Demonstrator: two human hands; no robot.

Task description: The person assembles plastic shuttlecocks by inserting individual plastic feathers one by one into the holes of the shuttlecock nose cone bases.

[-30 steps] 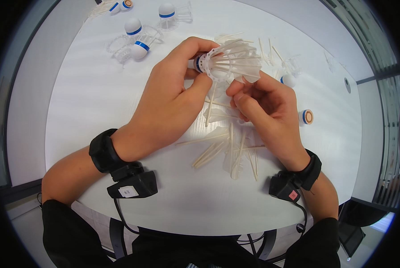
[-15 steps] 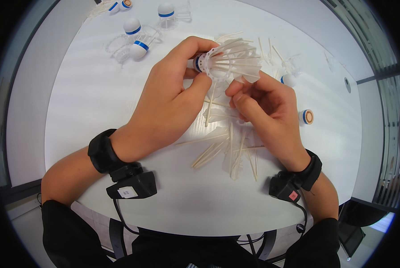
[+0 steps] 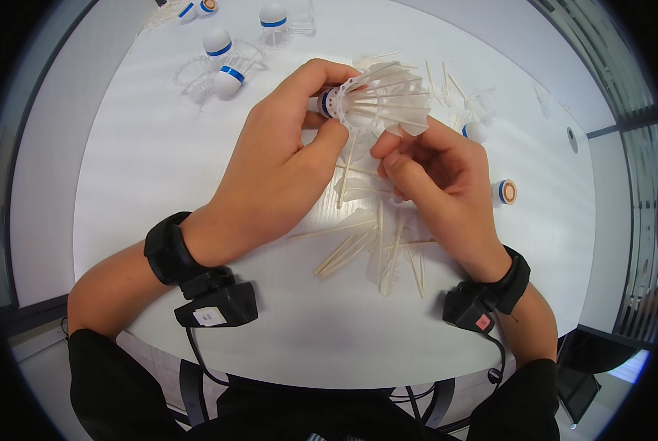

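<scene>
My left hand (image 3: 277, 162) grips a shuttlecock (image 3: 387, 103) by its cork end, thumb below and fingers above. The shuttlecock lies sideways with its feather skirt to the right. My right hand (image 3: 450, 187) is just under the skirt's open edge, its thumb and fingertips pinched together. Whether anything sits in that pinch I cannot make out. Below both hands, loose feathers and bare quills (image 3: 380, 250) are scattered on the white table (image 3: 285, 345).
White shuttlecock heads with blue bands and clear plastic skirts (image 3: 229, 79) lie at the far left, another (image 3: 274, 16) behind them. To the right rest a cork base (image 3: 505, 192) and a blue-banded head (image 3: 474, 131). More quills (image 3: 446, 84) lie at the far right.
</scene>
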